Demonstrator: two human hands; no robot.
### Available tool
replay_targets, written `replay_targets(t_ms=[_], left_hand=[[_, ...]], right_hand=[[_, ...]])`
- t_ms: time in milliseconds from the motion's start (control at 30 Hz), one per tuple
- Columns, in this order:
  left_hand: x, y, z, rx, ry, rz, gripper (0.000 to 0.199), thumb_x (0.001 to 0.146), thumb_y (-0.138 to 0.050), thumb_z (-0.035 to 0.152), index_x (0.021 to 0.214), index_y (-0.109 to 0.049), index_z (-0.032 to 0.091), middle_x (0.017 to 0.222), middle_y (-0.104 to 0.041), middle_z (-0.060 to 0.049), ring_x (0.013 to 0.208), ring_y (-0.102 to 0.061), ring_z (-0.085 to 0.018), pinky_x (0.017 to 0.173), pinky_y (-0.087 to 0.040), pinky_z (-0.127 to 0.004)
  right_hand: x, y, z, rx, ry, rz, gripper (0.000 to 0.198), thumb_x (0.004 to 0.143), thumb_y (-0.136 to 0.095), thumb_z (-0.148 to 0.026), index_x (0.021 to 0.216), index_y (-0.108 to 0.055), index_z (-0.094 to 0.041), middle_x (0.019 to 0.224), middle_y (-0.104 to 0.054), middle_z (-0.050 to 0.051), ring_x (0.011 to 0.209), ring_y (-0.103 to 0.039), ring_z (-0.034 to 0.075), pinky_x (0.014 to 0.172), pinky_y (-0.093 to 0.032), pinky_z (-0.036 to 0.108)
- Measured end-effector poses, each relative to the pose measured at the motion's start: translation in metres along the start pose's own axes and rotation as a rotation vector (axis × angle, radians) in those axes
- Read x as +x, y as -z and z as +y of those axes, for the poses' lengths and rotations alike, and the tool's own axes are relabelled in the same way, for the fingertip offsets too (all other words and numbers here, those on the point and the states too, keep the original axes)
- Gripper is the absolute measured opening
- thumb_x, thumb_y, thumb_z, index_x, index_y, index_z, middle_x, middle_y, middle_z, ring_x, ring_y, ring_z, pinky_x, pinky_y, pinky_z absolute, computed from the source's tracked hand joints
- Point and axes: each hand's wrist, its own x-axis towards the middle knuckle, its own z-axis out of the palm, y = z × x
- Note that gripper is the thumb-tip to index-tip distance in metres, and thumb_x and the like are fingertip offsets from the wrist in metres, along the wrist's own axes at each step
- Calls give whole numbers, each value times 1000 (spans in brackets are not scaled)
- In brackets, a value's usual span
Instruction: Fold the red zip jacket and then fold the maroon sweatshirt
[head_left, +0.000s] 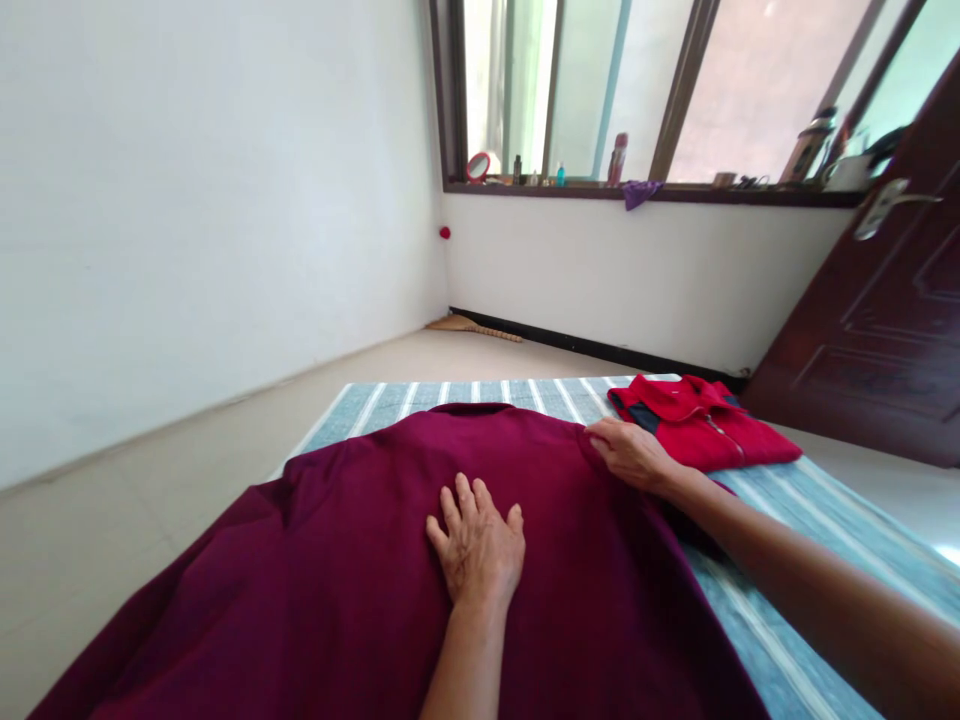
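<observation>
Maroon garment [337, 570] lies spread over the striped cover [390, 402], directly under both hands. Collar edge [472, 408] at the far end, long axis running back toward the wearer and out the bottom of frame. No fastening visible on the upward face.

Key relation: the garment's right-hand upper edge sits right at the right hand [630, 455]. Fingers there look curled and pinching cloth at the shoulder; exact fold between them is hidden. That hand owns the edge. Left hand [480, 545] is mid-panel, left of and nearer the wearer than the pinch, palm down, fingers spread, gripping nothing, bearing on the cloth. Left side of the garment drapes away, untouched.

Red garment [720, 430] is just beyond the right hand, folded, zip up.

Labels: nothing readable. Bottles on the windowsill [757, 196] too small; the red garment's collar has a tiny light mark, illegible.
</observation>
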Motion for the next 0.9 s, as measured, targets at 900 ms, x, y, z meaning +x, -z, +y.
replay_targets(t_ms=[900], left_hand=[[3, 6, 0, 104, -19, 23, 59, 89, -33, 41, 138, -43, 9, 150, -32, -17, 136, -30, -34, 104, -26, -53]], right_hand=[[-105, 15, 32, -184, 39, -125, 23, 84, -46, -23, 71, -65, -19, 78, -68, 8, 75, -62, 21, 74, -36, 33]])
